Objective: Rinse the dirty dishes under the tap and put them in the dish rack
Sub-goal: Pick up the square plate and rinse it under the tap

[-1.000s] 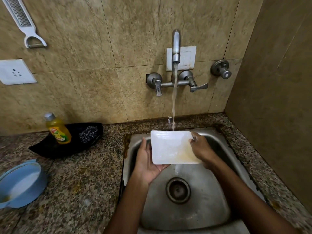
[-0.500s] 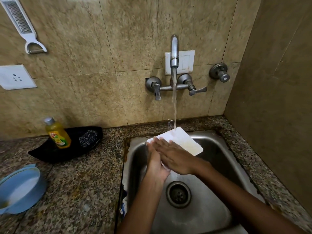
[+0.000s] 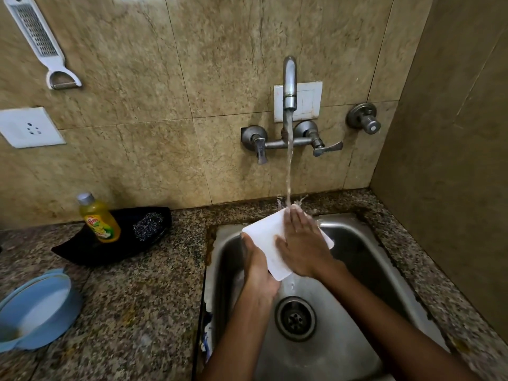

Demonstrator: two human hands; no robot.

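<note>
A white rectangular plate (image 3: 265, 239) is tilted over the steel sink (image 3: 357, 259), its far corner under the running water from the wall tap (image 3: 289, 83). My left hand (image 3: 258, 273) grips the plate's near left edge from below. My right hand (image 3: 301, 243) lies flat on the plate's upper face, fingers spread and pointing toward the stream, which hits its fingertips. Much of the plate is hidden under that hand. No dish rack is in view.
On the granite counter left of the sink sit a black tray (image 3: 82, 250) with a yellow dish-soap bottle (image 3: 99, 220) and a steel scrubber (image 3: 148, 225), and a blue bowl (image 3: 35, 312) at the left edge. A brown wall closes in on the right.
The plate went from facing me, held by both edges, to tilted with its back up. My right hand moved onto its surface and slid toward the stream.
</note>
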